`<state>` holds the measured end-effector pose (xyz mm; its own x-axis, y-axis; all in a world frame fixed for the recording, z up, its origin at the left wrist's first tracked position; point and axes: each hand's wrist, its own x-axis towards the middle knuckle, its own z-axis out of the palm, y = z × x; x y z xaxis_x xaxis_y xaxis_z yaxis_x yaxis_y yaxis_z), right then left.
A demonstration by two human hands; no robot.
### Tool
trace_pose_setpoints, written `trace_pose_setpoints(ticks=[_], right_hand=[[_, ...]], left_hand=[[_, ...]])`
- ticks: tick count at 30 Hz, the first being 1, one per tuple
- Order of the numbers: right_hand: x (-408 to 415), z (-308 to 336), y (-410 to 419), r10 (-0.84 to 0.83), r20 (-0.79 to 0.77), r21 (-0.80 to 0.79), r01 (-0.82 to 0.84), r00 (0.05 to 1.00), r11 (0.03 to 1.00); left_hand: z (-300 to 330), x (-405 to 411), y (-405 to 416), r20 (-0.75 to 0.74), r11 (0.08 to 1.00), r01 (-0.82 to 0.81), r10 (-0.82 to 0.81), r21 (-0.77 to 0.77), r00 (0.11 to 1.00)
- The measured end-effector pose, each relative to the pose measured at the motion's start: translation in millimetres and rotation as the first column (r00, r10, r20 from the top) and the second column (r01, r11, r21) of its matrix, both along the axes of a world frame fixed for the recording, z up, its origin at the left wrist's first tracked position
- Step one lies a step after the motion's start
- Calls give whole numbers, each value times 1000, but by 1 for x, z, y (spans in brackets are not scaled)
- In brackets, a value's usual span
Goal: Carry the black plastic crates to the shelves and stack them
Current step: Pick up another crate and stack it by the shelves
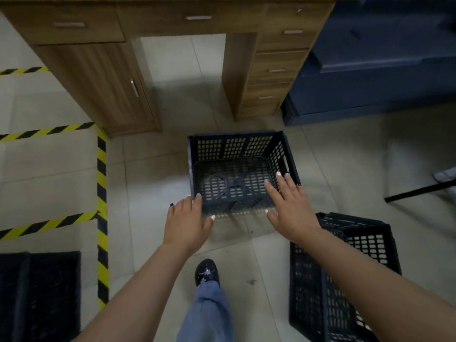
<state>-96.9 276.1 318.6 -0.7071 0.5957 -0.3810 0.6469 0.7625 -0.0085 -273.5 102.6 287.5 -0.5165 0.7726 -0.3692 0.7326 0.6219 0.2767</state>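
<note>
Black plastic crate, centre of the tiled floor: upright, open top facing up, empty, with lattice walls and base, a moulded ring pattern in the base and a handle slot in its right wall; it sits just near of the wooden desk. Second black crate, near right: same lattice build, lying tilted on the floor, well apart from the first. Further black lattice crates, near left corner, partly out of view.

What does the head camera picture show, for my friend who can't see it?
Two open hands, left hand and right hand, reach down toward a black crate on the tiled floor. A second crate sits nearer right, below a wooden desk.
</note>
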Motion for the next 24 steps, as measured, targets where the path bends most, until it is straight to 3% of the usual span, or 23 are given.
trace_pose_setpoints(ticks=[13, 24], right_hand=[[-52, -105, 122, 86, 134, -130, -69, 987, 989], [-29, -256, 181, 312, 304, -270, -232, 900, 934]], left_hand=[[-94, -15, 94, 107, 984, -179, 180, -20, 978], [-212, 33, 138, 170, 929, -346, 365, -130, 915]])
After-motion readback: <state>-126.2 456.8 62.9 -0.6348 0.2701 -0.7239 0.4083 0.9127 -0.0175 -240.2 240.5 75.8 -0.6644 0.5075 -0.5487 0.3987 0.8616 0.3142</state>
